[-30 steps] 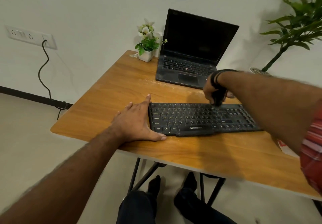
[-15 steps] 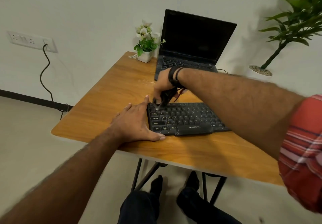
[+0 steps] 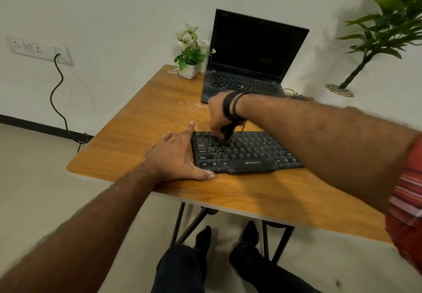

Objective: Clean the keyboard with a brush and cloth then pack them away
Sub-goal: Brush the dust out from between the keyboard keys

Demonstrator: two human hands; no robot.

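The black keyboard (image 3: 244,153) is laid near on the worktop (image 3: 146,110), braced at its left end by the flat left hand (image 3: 175,158). A dark brush (image 3: 227,130) is gripped by the right hand (image 3: 218,114) over the far-left keys.

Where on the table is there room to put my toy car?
The widest bare patch of table lies between the left hand, the small flower pot and the left edge. A strip runs in front of the keyboard. Between keyboard and laptop it is crowded by the right hand.
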